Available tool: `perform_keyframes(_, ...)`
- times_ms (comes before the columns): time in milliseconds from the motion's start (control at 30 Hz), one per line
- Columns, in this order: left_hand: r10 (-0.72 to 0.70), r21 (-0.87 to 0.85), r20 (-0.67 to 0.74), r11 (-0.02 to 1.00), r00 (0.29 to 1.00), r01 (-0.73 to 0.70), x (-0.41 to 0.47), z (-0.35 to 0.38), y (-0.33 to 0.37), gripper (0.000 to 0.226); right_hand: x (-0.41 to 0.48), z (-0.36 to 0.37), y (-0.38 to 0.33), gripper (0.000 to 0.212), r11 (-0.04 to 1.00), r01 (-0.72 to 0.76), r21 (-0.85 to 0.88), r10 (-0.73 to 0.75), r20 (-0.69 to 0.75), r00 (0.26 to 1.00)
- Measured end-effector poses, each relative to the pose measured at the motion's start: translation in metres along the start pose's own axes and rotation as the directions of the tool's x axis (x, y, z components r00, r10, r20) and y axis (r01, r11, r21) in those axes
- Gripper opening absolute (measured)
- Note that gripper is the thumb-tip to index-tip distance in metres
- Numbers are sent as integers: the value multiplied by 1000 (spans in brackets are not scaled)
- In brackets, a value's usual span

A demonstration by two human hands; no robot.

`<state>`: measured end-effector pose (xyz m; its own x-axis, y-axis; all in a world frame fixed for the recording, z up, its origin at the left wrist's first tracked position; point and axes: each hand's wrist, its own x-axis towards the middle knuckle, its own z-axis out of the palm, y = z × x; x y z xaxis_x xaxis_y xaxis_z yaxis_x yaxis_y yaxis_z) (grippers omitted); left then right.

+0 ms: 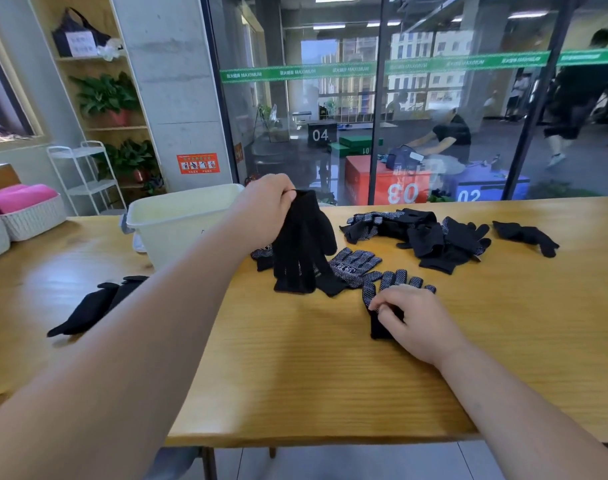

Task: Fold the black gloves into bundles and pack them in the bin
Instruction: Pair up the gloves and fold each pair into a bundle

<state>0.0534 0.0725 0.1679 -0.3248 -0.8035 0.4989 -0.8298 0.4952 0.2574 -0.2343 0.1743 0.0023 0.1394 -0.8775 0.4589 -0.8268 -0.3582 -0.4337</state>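
I am at a light wooden table in front of a glass wall, with a shelf of potted plants off to the left.

My left hand is raised above the table, its fingers closed round the cuff of a plain black glove. That glove hangs fingers down, and its tips touch the table. It drapes partly over other gloves lying beneath it, one of which is a dotted glove with a white printed mark.

My right hand is low and nearer to me, resting on the table. Its thumb and fingertips pinch the palm of a second dotted glove, which lies flat with its fingers pointing away from me.

The pale plastic bin stands on the table just left of my left hand, partly hidden by my forearm. I cannot see what is inside it.

Beyond my right hand, toward the glass, is a loose heap of black gloves, some showing white dots. A single black glove lies apart to the right of the heap. Well to the left of my left arm, a pair of black gloves lies stretched out on the table.

At the far left edge stand white woven baskets holding pink cloth.
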Motion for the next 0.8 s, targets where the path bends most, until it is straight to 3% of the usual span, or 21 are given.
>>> perform_keyframes(100,132,1,-121,991,984,-133,-26,9,0,16,0,-3,-3,21,1000,-2,-15,2,5,1000)
perform_keyframes(200,214,-61,72,976,974,-210,-67,29,-4,12,1,-3,-6,20,1000,10,-26,-9,32,999)
perform_keyframes(300,294,-36,293,954,910,-297,-107,59,-10,13,0,-4,-5,27,999,-16,30,14,46,999)
perform_keyframes(433,360,-150,298,932,884,-329,-135,81,-21,23,-1,-8,-5,24,978,-66,198,60,39,997)
perform_keyframes(567,190,-404,224,911,956,-86,-137,82,-22,32,1,-6,-7,28,969,-74,236,103,-117,988)
perform_keyframes(633,89,-277,201,961,976,-30,-128,91,-25,32,10,0,-7,23,985,-68,158,88,-125,988)
perform_keyframes(700,-23,-35,317,999,948,35,-118,104,-28,54,23,6,-8,36,998,-57,12,56,67,996)
perform_keyframes(800,-162,174,466,981,870,90,-103,123,-30,80,44,19,-15,60,985,17,-169,52,396,917)
